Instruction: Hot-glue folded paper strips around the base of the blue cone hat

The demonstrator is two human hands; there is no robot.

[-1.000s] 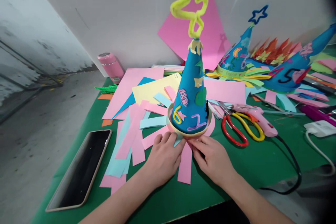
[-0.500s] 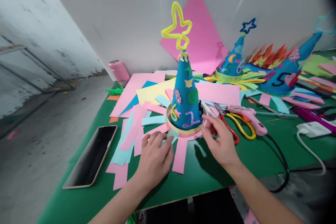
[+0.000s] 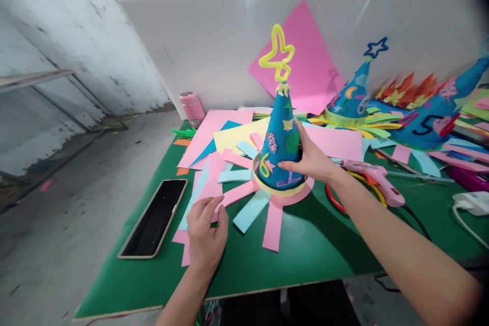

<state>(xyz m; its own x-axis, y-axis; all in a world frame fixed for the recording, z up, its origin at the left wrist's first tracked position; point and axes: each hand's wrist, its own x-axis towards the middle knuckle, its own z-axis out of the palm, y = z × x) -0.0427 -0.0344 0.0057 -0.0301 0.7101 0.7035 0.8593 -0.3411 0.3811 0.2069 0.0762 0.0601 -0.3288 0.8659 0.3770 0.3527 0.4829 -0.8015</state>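
Note:
A blue paper cone hat (image 3: 278, 135) stands in front of me, slightly tilted, with a yellow pipe-cleaner shape (image 3: 277, 56) on its tip. Stickers, a yellow 6 and a purple number decorate its side. Pink and light-blue paper strips (image 3: 252, 211) fan out from its cream brim. My right hand (image 3: 311, 153) grips the cone from the right, its thumb across the front; the other fingers are partly hidden behind. Left of the hat, my left hand (image 3: 208, 229) lies loosely curled over the loose strips, thumb and forefinger apart beside a pink strip's outer end (image 3: 233, 194).
A phone (image 3: 155, 219) lies at the table's left. Behind are a pink bottle (image 3: 192, 109) and coloured paper sheets (image 3: 240, 134). To the right are a pink glue gun (image 3: 376, 178), scissors (image 3: 334, 198), a white plug (image 3: 471, 202) and two more blue cone hats (image 3: 353, 94).
My right hand has moved from the brim's right edge up onto the cone and gripped it. My left hand has shifted left, away from the brim. The camera view has shifted too.

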